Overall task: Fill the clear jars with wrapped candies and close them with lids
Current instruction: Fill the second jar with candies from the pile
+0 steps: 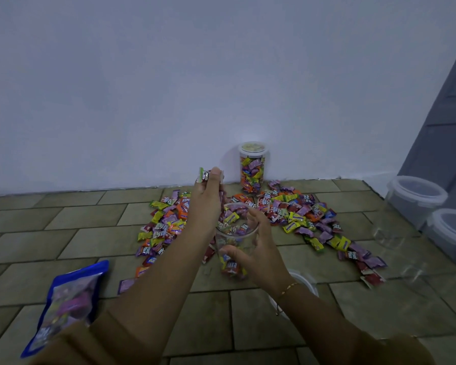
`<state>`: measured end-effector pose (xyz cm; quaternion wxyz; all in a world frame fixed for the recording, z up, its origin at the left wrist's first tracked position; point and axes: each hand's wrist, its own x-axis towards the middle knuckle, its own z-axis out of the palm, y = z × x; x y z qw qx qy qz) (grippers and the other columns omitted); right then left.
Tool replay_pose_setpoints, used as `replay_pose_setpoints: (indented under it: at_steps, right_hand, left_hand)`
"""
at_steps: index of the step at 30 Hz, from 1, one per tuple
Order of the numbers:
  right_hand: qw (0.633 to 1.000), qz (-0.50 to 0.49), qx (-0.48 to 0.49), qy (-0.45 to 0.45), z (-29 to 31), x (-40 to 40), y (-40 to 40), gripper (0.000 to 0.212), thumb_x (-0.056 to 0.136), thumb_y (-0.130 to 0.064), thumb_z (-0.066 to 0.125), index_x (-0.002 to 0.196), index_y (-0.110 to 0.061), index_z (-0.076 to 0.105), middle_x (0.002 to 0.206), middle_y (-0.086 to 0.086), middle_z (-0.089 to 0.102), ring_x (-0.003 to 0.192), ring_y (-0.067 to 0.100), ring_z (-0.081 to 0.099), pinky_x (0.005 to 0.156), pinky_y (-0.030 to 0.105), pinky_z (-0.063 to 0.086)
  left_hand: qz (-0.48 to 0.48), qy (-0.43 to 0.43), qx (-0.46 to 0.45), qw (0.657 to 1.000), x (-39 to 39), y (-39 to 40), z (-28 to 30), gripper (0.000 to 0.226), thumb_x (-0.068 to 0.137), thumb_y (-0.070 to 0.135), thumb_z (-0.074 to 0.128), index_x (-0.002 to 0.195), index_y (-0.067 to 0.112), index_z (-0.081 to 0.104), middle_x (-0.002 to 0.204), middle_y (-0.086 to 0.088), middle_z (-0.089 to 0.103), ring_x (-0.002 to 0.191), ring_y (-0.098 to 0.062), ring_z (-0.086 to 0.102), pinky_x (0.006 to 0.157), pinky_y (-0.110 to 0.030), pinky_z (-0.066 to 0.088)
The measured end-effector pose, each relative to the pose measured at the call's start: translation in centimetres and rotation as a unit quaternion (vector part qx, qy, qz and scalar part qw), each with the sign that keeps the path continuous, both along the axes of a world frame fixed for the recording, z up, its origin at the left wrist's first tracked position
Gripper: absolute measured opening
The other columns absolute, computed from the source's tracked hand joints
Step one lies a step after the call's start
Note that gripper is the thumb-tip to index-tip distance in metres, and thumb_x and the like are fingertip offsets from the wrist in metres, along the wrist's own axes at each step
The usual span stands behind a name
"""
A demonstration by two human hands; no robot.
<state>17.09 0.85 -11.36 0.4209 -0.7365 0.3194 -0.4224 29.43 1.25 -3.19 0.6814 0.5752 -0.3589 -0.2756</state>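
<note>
Open jar [236, 243] stands on the tiled floor [63, 233], partly filled with wrapped sweets, no lid on it. Everything below is placed relative to that jar.

Right hand [253, 248] is wrapped around the jar's right side, fingers curled on the wall, thumb across the front. Gold bracelet [287, 288] on that wrist.

Left hand [208, 198] is raised above and just left of the rim, fingers pressed together, pinching a few candies [204, 175] at the fingertips.

Loose candy pile [300, 214] is spread on the floor behind the jar and out to both sides, thicker on the right.

Filled jar [252, 167] with a white lid stands behind, against the wall [221, 75].

Lid [304, 281] lies flat just right of the jar, partly hidden by the right wrist.

Blue bag [69, 304] lies well to the left, nearer the person, candies showing through its clear front.

Two lidded tubs [416, 198] sit far right; one more empty clear jar [390, 233] shows faintly in front of them.
</note>
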Motion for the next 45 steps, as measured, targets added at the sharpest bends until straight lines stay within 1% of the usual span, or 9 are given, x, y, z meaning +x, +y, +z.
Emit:
replay_pose_setpoints:
  at_steps: [11, 14, 18, 25, 29, 32, 35, 41, 45]
  right_hand:
    - [1.0, -0.006, 0.008, -0.003, -0.1, 0.1, 0.0, 0.081, 0.068, -0.021, 0.083, 0.119, -0.051, 0.027, 0.128, -0.017, 0.037, 0.113, -0.028, 0.032, 0.088, -0.005, 0.029]
    - [1.0, -0.008, 0.007, -0.002, -0.1, 0.1, 0.0, 0.081, 0.068, -0.023, 0.083, 0.12, -0.051, 0.028, 0.13, -0.017, 0.038, 0.116, -0.023, 0.034, 0.091, 0.0, 0.031]
    - [1.0, 0.004, 0.01, -0.011, 0.0, 0.0, -0.1, 0.079, 0.069, -0.018, 0.082, 0.121, -0.047, 0.029, 0.129, -0.019, 0.038, 0.113, -0.025, 0.035, 0.089, -0.002, 0.032]
    - [1.0, 0.008, 0.018, -0.006, 0.2, -0.1, 0.0, 0.081, 0.07, -0.02, 0.082, 0.124, -0.047, 0.027, 0.13, -0.018, 0.039, 0.117, -0.024, 0.033, 0.092, -0.002, 0.031]
    - [1.0, 0.012, 0.026, 0.01, 0.1, -0.1, -0.1, 0.093, 0.069, -0.03, 0.082, 0.138, -0.041, 0.021, 0.144, -0.013, 0.034, 0.132, -0.004, 0.032, 0.109, 0.019, 0.032]
    - [0.999, 0.007, 0.007, 0.044, 0.2, -1.2, 0.3, 0.109, 0.068, -0.033, 0.082, 0.141, -0.042, 0.001, 0.142, -0.035, 0.013, 0.131, -0.021, 0.013, 0.107, 0.007, 0.018]
    - [0.997, -0.051, -0.029, 0.056, -0.5, -3.0, 0.2, 0.099, 0.073, -0.045, 0.073, 0.143, -0.039, 0.003, 0.143, -0.035, 0.008, 0.136, -0.013, 0.011, 0.11, 0.015, 0.016]
    - [0.936, -0.306, -0.065, 0.162, -3.2, -8.7, -3.0, 0.051, 0.083, -0.023, 0.07, 0.128, -0.005, 0.053, 0.134, 0.016, 0.049, 0.128, 0.03, 0.04, 0.106, 0.038, 0.029]
    - [0.878, -0.403, -0.047, 0.253, -4.7, -12.7, -5.1, 0.054, 0.081, -0.037, 0.06, 0.123, -0.004, 0.054, 0.127, 0.019, 0.053, 0.124, 0.036, 0.042, 0.106, 0.045, 0.031]
  left_hand:
    - [-0.052, -0.008, 0.046, 0.998, 0.2, 0.7, -1.6, 0.047, 0.089, 0.056, 0.047, 0.062, 0.022, 0.065, 0.068, -0.006, 0.063, 0.075, -0.026, 0.06, 0.083, -0.038, 0.046]
    - [-0.065, -0.023, 0.053, 0.996, -0.1, 1.2, -1.7, 0.044, 0.096, 0.043, 0.047, 0.077, 0.01, 0.069, 0.06, 0.004, 0.063, 0.061, -0.012, 0.056, 0.065, -0.023, 0.047]
    - [-0.082, 0.001, 0.048, 0.995, -0.4, 2.0, -1.9, 0.031, 0.094, 0.027, 0.053, 0.071, 0.022, 0.074, 0.081, 0.005, 0.072, 0.088, -0.014, 0.067, 0.082, -0.028, 0.051]
    - [-0.131, -0.068, 0.002, 0.989, 0.0, 2.6, -2.5, 0.02, 0.089, -0.001, 0.057, 0.106, 0.006, 0.064, 0.099, -0.002, 0.067, 0.083, -0.002, 0.064, 0.07, -0.013, 0.051]
    - [-0.147, -0.089, -0.003, 0.985, -0.2, 2.9, -3.2, 0.024, 0.087, 0.023, 0.066, 0.11, 0.027, 0.061, 0.119, 0.009, 0.058, 0.096, 0.012, 0.059, 0.077, -0.011, 0.049]
    - [-0.129, -0.127, 0.021, 0.983, 0.1, 3.0, -4.4, 0.04, 0.067, 0.05, 0.072, 0.103, 0.04, 0.059, 0.127, 0.022, 0.048, 0.116, 0.006, 0.05, 0.089, -0.018, 0.047]
    - [-0.128, -0.115, 0.026, 0.985, -0.1, 3.1, -5.6, 0.055, 0.054, 0.043, 0.081, 0.099, 0.033, 0.052, 0.117, 0.022, 0.053, 0.109, 0.004, 0.054, 0.081, -0.017, 0.052]
    - [-0.091, -0.155, 0.031, 0.983, -1.8, 1.8, -7.6, 0.08, 0.036, 0.066, 0.083, 0.101, 0.041, 0.043, 0.12, 0.012, 0.053, 0.111, 0.0, 0.054, 0.088, -0.026, 0.051]
    - [-0.094, -0.172, 0.019, 0.98, -3.7, 0.6, -7.4, 0.073, 0.045, 0.058, 0.085, 0.101, 0.041, 0.042, 0.115, 0.012, 0.052, 0.107, 0.001, 0.053, 0.091, -0.035, 0.053]
